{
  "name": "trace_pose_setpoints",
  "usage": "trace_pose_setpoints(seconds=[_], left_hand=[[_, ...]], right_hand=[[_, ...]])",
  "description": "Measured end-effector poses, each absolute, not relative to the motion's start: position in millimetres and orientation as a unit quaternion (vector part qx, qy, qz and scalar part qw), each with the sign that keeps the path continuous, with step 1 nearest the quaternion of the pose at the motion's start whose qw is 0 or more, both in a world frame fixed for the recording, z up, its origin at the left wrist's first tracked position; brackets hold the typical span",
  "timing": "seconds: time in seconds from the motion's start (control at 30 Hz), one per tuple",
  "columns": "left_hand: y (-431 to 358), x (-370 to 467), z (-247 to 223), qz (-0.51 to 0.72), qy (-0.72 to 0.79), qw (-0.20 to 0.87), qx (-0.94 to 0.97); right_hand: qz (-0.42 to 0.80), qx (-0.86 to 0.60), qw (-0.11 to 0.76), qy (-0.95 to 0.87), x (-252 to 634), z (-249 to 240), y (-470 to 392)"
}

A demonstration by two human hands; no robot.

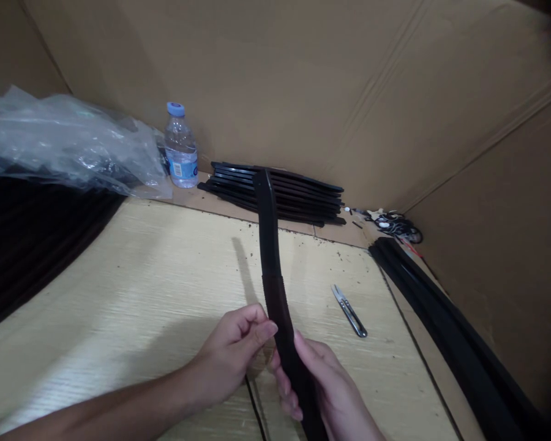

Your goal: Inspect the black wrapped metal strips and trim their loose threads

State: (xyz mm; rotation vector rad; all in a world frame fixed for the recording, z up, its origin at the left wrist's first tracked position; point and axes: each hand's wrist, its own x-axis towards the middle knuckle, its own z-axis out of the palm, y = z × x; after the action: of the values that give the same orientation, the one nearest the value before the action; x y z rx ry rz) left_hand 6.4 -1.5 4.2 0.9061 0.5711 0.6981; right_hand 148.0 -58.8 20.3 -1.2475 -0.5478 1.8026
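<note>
A long, slightly curved black strip rises from the bottom edge across the middle of the head view. Its upper part is smooth, and a darker brownish, fabric-like sleeve covers it lower down. My right hand is closed around the sleeved part, thumb along its right side. At the strip's left edge my left hand is closed in a pinch, its thumb tip touching the edge; what lies between the fingers is hidden. A thin black cord hangs below my left hand. Thread snips lie on the table to the right.
Several black strips lie stacked at the back beside a water bottle. Clear plastic bags rest over dark material at left. Longer black strips and tangled scraps lie right. Cardboard walls enclose the table.
</note>
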Motion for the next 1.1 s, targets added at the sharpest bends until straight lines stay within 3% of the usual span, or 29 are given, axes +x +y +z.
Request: trace_pose_setpoints(seconds=[0.2,0.37,0.6,1.1], left_hand=[[-1.1,6.4,3.8,0.329,0.256,0.814,0.404],[-1.7,7.1,5.6,0.321,0.259,0.819,0.4],[-0.9,5.9,3.8,0.309,0.283,0.799,0.431],[-2.2,5.1,5.9,0.289,0.29,0.792,0.452]], right_hand=[[0.72,-0.483,0.453,-0.205,144.4,25.1,-61.4],[0.72,-0.523,0.423,-0.168,139.7,30.9,-63.6],[0.646,-0.584,0.426,-0.245,137.4,31.3,-60.6],[0.662,-0.582,0.422,-0.212,138.3,30.8,-61.1]])
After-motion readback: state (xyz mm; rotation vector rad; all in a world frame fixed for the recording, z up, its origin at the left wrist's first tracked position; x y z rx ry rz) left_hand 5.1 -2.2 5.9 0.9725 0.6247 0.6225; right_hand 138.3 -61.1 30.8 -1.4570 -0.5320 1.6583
